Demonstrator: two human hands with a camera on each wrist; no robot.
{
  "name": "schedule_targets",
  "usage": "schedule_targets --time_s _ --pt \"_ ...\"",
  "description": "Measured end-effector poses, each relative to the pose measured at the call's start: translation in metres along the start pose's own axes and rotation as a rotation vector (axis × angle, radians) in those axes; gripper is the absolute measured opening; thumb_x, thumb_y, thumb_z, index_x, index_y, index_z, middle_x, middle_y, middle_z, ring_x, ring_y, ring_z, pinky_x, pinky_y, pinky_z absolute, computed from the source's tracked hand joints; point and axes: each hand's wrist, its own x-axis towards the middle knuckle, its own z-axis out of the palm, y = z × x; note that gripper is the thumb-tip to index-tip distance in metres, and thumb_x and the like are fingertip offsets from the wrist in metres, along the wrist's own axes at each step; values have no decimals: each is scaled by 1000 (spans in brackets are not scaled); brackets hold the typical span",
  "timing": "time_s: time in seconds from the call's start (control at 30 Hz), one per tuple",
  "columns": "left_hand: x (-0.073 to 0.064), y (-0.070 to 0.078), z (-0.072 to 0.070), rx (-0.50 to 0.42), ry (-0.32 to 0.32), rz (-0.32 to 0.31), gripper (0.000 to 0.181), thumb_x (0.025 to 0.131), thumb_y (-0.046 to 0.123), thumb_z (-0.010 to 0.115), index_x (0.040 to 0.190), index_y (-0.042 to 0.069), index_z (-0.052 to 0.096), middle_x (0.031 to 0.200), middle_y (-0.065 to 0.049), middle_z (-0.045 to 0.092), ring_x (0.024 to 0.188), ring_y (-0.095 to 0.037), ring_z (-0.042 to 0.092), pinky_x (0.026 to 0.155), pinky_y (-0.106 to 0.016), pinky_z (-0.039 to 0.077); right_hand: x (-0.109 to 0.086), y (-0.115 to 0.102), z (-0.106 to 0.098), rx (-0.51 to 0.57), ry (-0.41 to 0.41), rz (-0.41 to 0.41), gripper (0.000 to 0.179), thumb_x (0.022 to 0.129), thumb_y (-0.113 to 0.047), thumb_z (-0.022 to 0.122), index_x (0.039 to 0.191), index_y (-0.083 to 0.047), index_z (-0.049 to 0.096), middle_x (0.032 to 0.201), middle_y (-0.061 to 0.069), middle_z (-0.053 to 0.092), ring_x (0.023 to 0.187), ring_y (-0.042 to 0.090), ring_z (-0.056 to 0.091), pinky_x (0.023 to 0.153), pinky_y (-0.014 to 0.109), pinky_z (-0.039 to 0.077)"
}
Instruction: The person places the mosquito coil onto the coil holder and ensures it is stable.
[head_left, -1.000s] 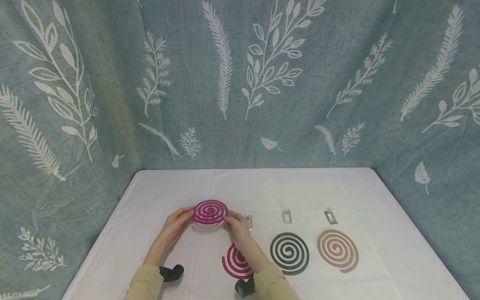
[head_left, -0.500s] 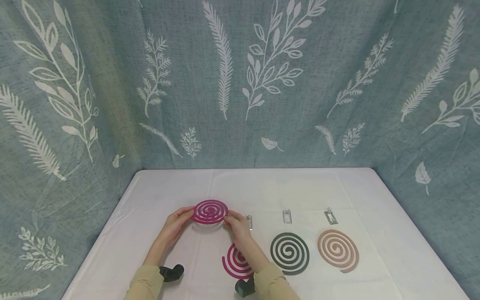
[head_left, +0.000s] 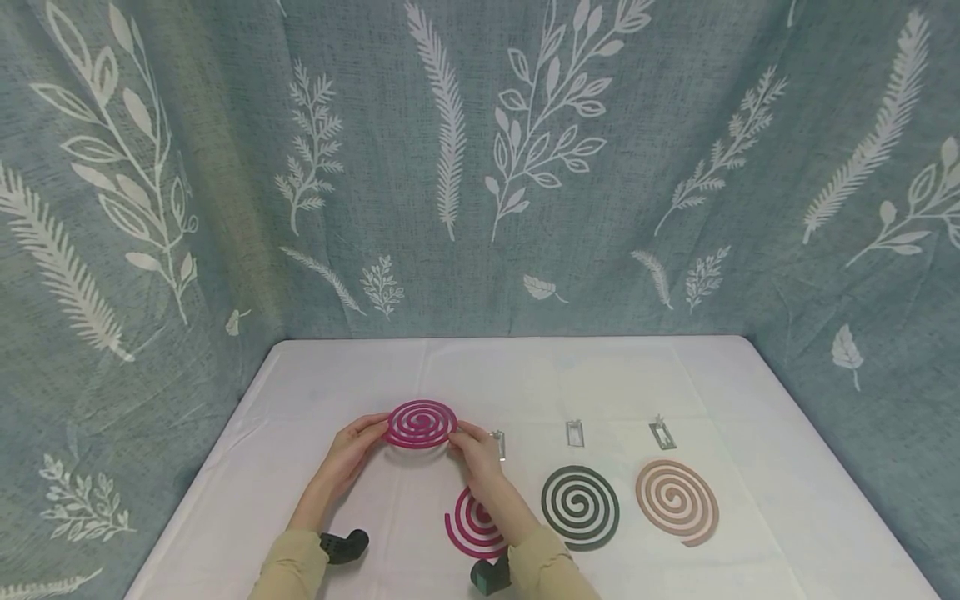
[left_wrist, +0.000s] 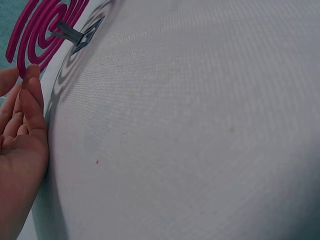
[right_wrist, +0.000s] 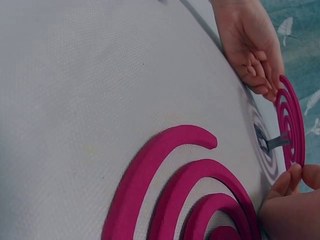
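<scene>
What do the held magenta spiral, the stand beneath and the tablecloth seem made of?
Magenta spiral: matte, perhaps pressed powder; its coils show no sharp shine.
Stand: probably thin metal, grey; cut-out base, flat upright strip.
Tablecloth: likely woven fabric, matte; fine weave shows.

I work in curtained-off spot, home or lab I can't tell: leaf-print curtain behind white table, also along table's left and right.

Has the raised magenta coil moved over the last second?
No. In the head view, the raised magenta coil shows no visible shift relative to the dark green coil on the table.
</scene>
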Motion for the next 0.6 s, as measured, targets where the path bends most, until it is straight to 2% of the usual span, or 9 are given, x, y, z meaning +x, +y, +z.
schedule_targets --time_s 0.17,0.33,0.47,0.6 --pt "0 1 0 -6 -1 0 47 96 20 54 133 -8 45 115 3 62 93 12 56 86 -7 45 0 -1 -1 -9 -4 2 45 88 -1 55 128 15 45 120 28 55 81 8 59 87 28 53" --pt "0 1 0 -4 3 -1 46 96 18 54 133 -8 45 115 2 62 92 12 56 86 -7 45 0 0 0 -14 -2 -9 45 88 -3 56 128 14 46 112 22 59 79 6 59 84 26 53" --pt "1 1 0 7 1 -4 47 96 20 54 134 -7 45 119 0 61 92 13 56 86 -6 44 1 2 0 -17 10 -8 45 88 -5 57 128 12 47 114 22 59 80 6 59 84 26 53" --pt "0 1 0 4 -2 -9 49 96 22 55 134 -7 45 117 1 62 93 13 56 86 -6 44 0 2 0 -14 21 1 45 87 -5 59 128 11 48 117 22 59 81 7 60 85 25 53"
